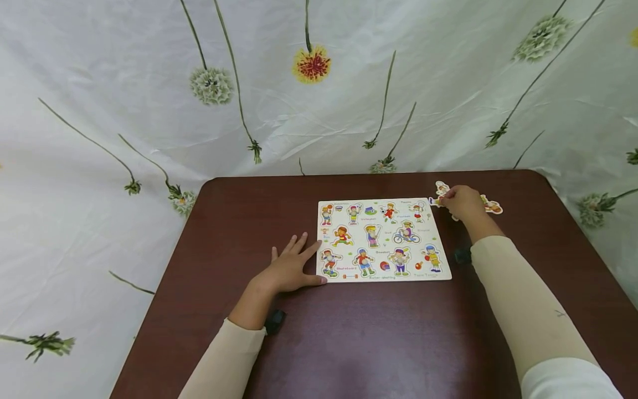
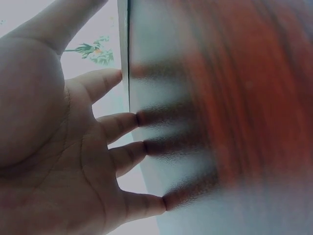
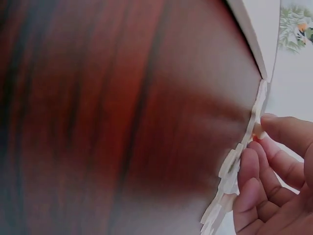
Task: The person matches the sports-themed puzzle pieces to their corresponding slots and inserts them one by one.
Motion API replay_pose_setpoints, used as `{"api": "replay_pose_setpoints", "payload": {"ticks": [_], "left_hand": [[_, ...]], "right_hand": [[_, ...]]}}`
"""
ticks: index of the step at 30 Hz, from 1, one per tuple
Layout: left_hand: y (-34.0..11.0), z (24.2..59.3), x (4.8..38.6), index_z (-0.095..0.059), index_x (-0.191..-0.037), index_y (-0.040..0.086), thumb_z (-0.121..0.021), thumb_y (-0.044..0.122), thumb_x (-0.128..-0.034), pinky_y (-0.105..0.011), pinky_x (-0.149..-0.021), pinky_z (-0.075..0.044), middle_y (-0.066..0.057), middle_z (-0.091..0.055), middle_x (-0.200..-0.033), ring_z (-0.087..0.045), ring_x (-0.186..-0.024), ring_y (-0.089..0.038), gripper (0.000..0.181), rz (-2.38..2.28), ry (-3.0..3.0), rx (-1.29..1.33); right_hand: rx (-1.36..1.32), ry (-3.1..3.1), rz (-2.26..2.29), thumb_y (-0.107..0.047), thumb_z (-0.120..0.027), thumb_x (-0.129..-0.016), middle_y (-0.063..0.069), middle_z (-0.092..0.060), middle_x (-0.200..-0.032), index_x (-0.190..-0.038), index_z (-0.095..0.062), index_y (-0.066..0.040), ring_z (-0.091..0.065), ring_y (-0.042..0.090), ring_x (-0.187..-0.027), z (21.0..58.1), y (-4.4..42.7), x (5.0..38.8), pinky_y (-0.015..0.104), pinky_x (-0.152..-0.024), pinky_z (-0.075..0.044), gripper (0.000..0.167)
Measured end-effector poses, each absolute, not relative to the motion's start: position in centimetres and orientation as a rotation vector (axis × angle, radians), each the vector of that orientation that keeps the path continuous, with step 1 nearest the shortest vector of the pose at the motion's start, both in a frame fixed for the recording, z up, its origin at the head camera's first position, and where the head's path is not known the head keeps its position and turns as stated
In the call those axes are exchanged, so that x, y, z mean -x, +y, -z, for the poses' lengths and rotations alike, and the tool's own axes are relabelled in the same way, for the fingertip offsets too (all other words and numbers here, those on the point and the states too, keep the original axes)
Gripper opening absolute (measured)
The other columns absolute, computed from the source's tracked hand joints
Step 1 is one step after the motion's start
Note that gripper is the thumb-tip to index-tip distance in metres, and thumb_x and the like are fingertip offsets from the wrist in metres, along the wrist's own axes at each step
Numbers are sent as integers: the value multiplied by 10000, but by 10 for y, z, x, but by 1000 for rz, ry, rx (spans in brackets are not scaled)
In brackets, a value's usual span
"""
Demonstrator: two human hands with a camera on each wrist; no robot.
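Observation:
A white puzzle board [image 1: 359,236] printed with sports figures lies flat on the table, with figure-shaped pieces set in it. My left hand [image 1: 286,271] is spread beside its left edge, the thumb and index finger touching that edge. In the left wrist view, the other fingertips of the left hand [image 2: 98,152] rest on the tabletop. Past the board's upper right corner, my right hand [image 1: 466,204] pinches a small knob on a figure-shaped puzzle piece [image 1: 441,188]. The right wrist view shows this puzzle piece [image 3: 257,110] low against the table; its picture is hidden there.
More loose puzzle pieces [image 1: 493,207] lie by the right hand, partly covered by it. The dark brown table [image 1: 349,332] has rounded far corners. Behind it hangs a white cloth [image 1: 269,127] with a flower print. Each wrist bears a small black device [image 1: 275,321].

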State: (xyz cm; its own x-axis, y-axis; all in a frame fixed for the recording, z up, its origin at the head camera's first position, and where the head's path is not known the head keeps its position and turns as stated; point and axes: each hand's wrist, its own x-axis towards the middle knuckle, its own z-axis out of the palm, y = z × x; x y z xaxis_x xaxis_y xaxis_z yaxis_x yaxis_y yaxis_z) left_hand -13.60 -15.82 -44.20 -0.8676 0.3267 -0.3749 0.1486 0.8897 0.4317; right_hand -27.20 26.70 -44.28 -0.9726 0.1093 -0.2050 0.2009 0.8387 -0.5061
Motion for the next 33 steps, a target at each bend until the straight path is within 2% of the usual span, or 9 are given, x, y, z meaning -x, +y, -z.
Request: {"api": "replay_pose_setpoints", "payload": {"ticks": [4,9,15,20,28,33], "left_hand": [[-157,441,136,-239,-1621,320,-723,570,-876,-760,-1172,12,-102,-32,-1723,9,-1595,-353,922,-547,2610,-349],[-157,442,137,-240,-1621,320,-723,568,-876,-758,-1174,11,-101,-32,-1723,6,-1596,-352,921,-543,2611,-345],[-157,443,138,-233,-1621,329,-722,578,-873,-751,-1178,20,-90,-21,-1724,14,-1597,-339,928,-541,2609,-340],[-158,444,137,-229,-1622,327,-718,575,-877,-759,-1172,15,-96,-19,-1724,16,-1596,-346,925,-532,2611,-340],[-158,444,137,-238,-1621,323,-720,576,-875,-762,-1171,9,-102,-28,-1723,8,-1596,-351,923,-531,2621,-347],[-158,444,137,-239,-1621,322,-720,577,-874,-762,-1171,4,-101,-29,-1724,2,-1596,-354,924,-523,2624,-348]], "right_hand": [[-251,2871,801,-252,-601,-1014,167,-635,-894,-1030,-615,2,-571,284,-740,444,268,271,372,-636,-454,254],[-274,2892,837,-232,-606,-1004,163,-651,-897,-1044,-623,1,-601,259,-714,445,268,269,354,-622,-449,237],[-246,2893,899,-241,-598,-1020,215,-657,-1063,-1110,-623,4,-614,289,-807,442,270,262,350,-657,-460,262],[-145,2864,956,-252,-597,-1022,211,-639,-1116,-1143,-617,-22,-593,303,-882,438,266,248,333,-677,-462,261],[53,2886,933,-213,-629,-990,180,-680,-1068,-1129,-650,-16,-610,312,-955,432,256,218,314,-718,-439,242],[159,2884,912,-169,-663,-970,144,-694,-992,-1095,-679,-10,-623,280,-921,430,251,196,312,-726,-447,203]]}}
